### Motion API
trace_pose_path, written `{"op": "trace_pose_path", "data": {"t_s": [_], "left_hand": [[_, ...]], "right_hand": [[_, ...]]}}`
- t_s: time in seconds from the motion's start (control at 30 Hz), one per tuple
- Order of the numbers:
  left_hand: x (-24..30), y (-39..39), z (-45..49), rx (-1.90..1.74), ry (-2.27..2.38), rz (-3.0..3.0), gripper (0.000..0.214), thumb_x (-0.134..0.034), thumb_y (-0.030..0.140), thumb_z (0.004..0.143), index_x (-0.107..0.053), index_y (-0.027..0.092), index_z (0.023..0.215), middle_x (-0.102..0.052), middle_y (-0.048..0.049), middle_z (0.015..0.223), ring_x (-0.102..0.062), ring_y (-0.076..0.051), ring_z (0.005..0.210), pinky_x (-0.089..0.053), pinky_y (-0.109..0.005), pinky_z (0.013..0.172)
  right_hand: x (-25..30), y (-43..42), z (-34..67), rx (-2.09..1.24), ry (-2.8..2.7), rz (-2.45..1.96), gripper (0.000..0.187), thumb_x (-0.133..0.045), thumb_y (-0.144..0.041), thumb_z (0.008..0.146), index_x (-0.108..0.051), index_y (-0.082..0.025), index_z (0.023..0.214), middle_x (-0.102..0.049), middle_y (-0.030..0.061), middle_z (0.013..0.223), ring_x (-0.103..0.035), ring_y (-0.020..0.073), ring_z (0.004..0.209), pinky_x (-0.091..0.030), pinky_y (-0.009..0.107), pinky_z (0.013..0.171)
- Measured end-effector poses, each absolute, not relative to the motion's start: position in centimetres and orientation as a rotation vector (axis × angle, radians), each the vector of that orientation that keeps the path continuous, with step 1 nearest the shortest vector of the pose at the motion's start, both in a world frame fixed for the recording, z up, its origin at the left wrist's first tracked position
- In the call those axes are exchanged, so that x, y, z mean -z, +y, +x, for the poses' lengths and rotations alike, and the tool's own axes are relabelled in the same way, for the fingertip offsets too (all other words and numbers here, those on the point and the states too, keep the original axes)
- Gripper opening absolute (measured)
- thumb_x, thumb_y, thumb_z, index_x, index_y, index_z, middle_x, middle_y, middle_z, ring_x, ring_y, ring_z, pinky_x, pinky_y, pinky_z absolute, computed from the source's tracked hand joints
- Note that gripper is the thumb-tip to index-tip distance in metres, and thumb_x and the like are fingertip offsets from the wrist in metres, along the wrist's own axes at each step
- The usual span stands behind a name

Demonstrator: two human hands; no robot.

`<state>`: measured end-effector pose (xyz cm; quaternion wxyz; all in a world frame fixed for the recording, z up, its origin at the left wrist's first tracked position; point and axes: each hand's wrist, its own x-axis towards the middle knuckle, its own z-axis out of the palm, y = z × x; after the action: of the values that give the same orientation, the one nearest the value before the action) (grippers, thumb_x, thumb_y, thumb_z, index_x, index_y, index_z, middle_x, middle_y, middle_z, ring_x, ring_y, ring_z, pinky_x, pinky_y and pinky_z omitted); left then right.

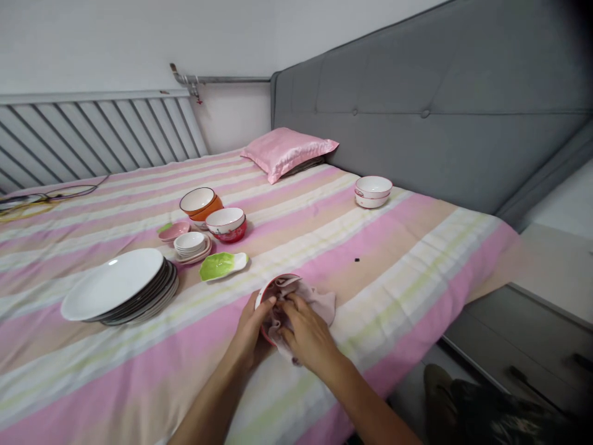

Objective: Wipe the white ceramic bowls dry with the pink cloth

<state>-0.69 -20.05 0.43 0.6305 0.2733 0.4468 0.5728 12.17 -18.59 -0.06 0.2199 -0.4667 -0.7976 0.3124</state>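
Note:
A bowl (262, 293) with a red rim is tilted on its side just above the striped bedspread, its opening turned to the right. My left hand (252, 321) grips the bowl by its left edge, thumb over the rim. Inside the opening, my right hand (303, 330) presses a dusty-pink cloth (322, 303) against the bowl, fingers curled into the folds. Part of the cloth hangs out to the right and below. The bowl's inside is mostly hidden by cloth and fingers. Closest to the hands lies a green cabbage-leaf dish (222, 266).
Stacked plates (115, 284) stand at left. Beyond are small white bowls (189, 243), a pink dish (174, 231), orange bowls (204, 204) and red-and-white bowls (227, 224). Two white bowls (373, 191) sit near the grey headboard (417, 93). A pink pillow (290, 150) lies behind; a nightstand (523, 334) is right.

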Motion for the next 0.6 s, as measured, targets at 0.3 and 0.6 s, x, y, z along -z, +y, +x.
{"op": "trace_pose_path", "data": {"t_s": [0.3,0.6], "left_hand": [[-0.4,-20.0,-0.7,-1.348,1.08,0.678,0.054,-0.073,0.036,0.07,-0.058,0.016,0.119,-0.07,-0.0111,0.103,-0.067,-0.025,0.086,-0.05,-0.033,0.075],[-1.2,-20.3,-0.6,-1.314,1.108,0.645,0.052,-0.067,0.038,0.076,-0.055,0.02,0.124,-0.067,-0.0102,0.113,-0.065,-0.026,0.094,-0.05,-0.035,0.078]], "right_hand": [[0.3,-18.0,12.0,-0.853,-2.167,-1.344,0.025,-0.05,-0.008,0.075,-0.064,-0.017,0.093,-0.065,0.0088,0.095,-0.063,0.0232,0.091,-0.044,0.032,0.079],[-2.1,-16.5,14.4,-1.04,-1.17,-1.228,0.016,-0.055,-0.028,0.08,-0.054,-0.02,0.093,-0.061,-0.0006,0.076,-0.058,0.0154,0.068,-0.044,0.025,0.063]]}}
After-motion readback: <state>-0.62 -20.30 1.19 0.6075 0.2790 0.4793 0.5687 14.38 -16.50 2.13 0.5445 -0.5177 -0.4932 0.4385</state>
